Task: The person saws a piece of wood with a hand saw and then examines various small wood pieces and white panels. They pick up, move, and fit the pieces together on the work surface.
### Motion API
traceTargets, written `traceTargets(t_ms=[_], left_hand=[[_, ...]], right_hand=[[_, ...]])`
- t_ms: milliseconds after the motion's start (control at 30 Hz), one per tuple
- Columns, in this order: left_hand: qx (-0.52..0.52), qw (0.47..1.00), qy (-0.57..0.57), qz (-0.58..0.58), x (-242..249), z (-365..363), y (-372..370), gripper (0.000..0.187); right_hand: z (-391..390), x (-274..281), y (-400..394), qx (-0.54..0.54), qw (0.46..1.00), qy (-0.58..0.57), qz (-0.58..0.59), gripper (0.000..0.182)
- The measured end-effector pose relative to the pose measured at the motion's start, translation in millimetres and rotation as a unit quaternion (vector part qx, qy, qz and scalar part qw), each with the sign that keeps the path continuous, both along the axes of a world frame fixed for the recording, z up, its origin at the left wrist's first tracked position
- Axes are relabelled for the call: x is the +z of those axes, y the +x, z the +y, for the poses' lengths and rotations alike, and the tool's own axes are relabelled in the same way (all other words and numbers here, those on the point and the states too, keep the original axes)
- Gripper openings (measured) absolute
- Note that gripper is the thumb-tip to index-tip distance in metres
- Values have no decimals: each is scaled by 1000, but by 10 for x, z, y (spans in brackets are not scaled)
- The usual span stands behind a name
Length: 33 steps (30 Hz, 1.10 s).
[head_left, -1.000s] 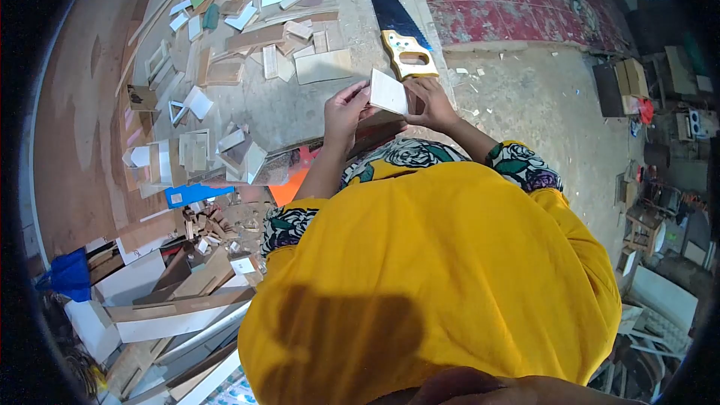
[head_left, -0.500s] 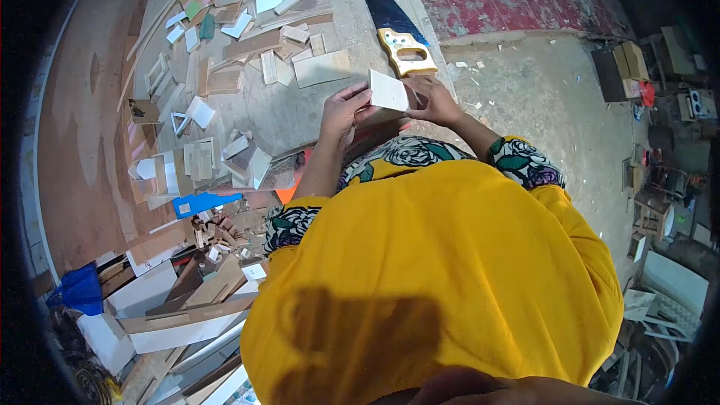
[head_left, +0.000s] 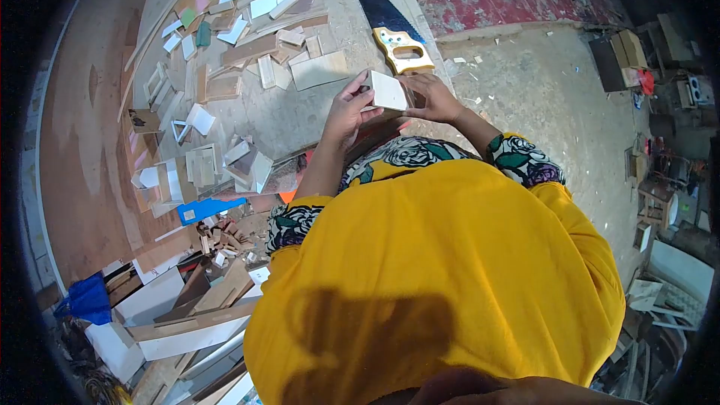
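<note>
Both my hands hold a small box-like wooden piece [head_left: 388, 92] over the near edge of the workbench. Its pale, flat face is turned up, and a brownish side shows at its right. My left hand [head_left: 348, 111] grips the left side, thumb and fingers closed on it, with a small dark spot at the fingertips. My right hand [head_left: 435, 99] has its fingers bent around the right side. Just beyond the right hand lies a handsaw [head_left: 403, 51] with a dark blade and a yellowish handle. A flat rectangular board [head_left: 319, 70] rests left of the saw.
Wood offcuts and small frames [head_left: 219, 86] cover the bench's left part. A blue flat object [head_left: 212, 210] sits at its lower left edge. Below is a heap of boards [head_left: 195, 326] beside a blue bag [head_left: 88, 298]. Cartons [head_left: 628, 60] stand on the floor at right.
The wooden piece has tilted slightly in my hands, showing more of its right side, and my left fingers have shifted along its edge. The view has moved a little.
</note>
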<state>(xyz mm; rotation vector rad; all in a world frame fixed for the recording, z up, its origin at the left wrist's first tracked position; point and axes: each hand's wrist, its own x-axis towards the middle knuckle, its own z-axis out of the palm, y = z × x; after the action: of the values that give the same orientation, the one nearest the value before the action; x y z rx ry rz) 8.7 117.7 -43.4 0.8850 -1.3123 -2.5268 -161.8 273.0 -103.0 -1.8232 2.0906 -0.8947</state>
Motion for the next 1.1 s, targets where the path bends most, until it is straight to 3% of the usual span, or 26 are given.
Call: traceTargets(t_ms=[333,1100], left_hand=[[-33,997,-35,55,131,-32,-14,52],[20,1000,-15,14,54,-60,-11,46]], right_hand=[[-140,-6,21,8,998,-17,-58,75],[-300,-14,7,47,986,-13,-162,75]])
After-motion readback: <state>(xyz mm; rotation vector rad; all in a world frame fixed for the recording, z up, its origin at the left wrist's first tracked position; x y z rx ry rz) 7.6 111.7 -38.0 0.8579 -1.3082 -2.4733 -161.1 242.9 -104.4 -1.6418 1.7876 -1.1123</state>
